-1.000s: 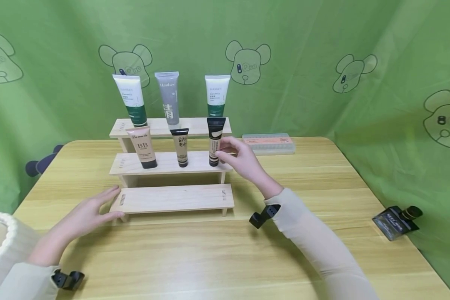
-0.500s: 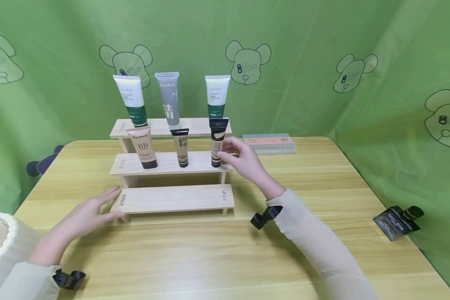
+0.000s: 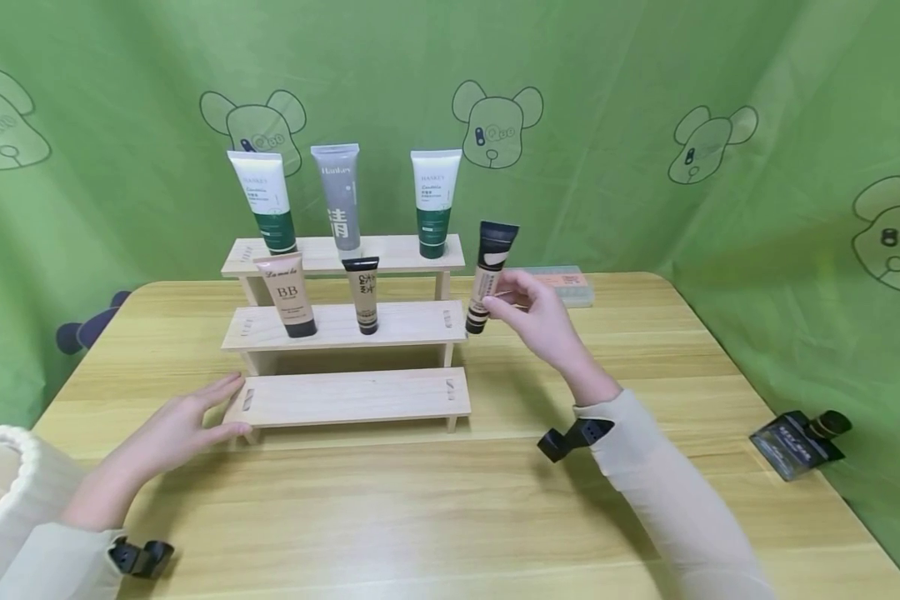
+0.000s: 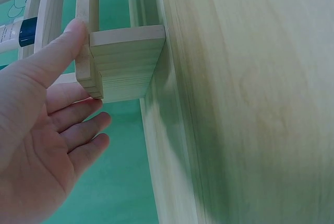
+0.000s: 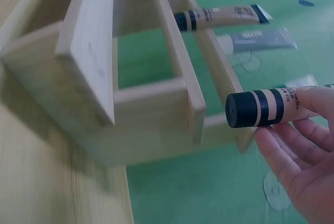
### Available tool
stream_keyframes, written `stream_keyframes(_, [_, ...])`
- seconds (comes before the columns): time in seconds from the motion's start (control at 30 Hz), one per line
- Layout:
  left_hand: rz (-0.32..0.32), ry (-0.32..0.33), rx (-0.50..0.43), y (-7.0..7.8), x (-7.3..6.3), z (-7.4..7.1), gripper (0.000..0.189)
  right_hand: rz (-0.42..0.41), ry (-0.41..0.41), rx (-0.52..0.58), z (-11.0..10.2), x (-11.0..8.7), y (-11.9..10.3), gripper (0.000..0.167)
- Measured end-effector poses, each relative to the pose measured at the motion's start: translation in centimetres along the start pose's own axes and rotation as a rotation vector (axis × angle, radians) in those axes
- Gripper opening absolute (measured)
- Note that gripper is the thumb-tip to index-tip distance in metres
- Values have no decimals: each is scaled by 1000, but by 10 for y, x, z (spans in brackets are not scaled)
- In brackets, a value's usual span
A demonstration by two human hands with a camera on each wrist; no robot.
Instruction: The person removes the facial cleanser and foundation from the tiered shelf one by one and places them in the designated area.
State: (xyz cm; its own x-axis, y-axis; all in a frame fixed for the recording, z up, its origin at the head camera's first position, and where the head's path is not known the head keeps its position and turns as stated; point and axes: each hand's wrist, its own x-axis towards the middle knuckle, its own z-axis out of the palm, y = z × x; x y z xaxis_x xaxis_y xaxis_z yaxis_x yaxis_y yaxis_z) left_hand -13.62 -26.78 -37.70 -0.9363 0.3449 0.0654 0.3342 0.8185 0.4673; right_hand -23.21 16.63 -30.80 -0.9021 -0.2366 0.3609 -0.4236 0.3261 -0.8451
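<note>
My right hand (image 3: 543, 321) pinches a slim beige tube with a black cap and black top end (image 3: 487, 279) between thumb and fingers. It is held tilted, just off the right end of the middle shelf; the right wrist view shows its cap (image 5: 242, 110) pointing away from the palm. A three-step wooden display stand (image 3: 352, 396) sits on the table. My left hand (image 3: 172, 429) holds the left end of its lowest step, thumb at the front and index finger behind; the other fingers are loose. A pink BB tube (image 3: 288, 296) and a small beige tube (image 3: 364, 298) stand on the middle step.
On the top step stand two white-and-green tubes, one left (image 3: 265, 200) and one right (image 3: 435, 200), with a grey tube (image 3: 338, 200) between. A clear plastic case (image 3: 573, 287) lies behind my right hand. A dark bottle (image 3: 795, 446) lies far right; a white basket (image 3: 37, 475) stands left.
My right hand has taken the slim beige tube off the middle step and moved it to the right, tilting it. My left hand keeps its place on the stand.
</note>
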Motion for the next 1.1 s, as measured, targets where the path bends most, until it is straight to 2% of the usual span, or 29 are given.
stream_keyframes(0.2, [3, -4, 0, -1, 0, 0, 76, 66, 49, 27, -20, -7, 17, 29])
stream_keyframes(0.33, [3, -6, -4, -1, 0, 0, 77, 147, 41, 44, -27, -11, 34, 32])
stream_keyframes(0.43, [2, -3, -2, -1, 0, -1, 77, 207, 24, -7, -30, -14, 50, 34])
stream_keyframes(0.53, [3, -4, -1, -1, 0, 0, 77, 265, -5, -67, -31, -16, 67, 36])
stream_keyframes(0.7, [-3, -8, -9, -1, 0, 0, 78, 344, -96, -139, -32, -19, 90, 36])
stream_keyframes(0.93, [-9, -12, -16, 0, 0, 0, 79, 490, -178, -99, -29, -20, 105, 37])
stream_keyframes(1.1, [-6, -12, -16, 1, 1, 0, 79, 556, -223, -106, -27, -19, 114, 37])
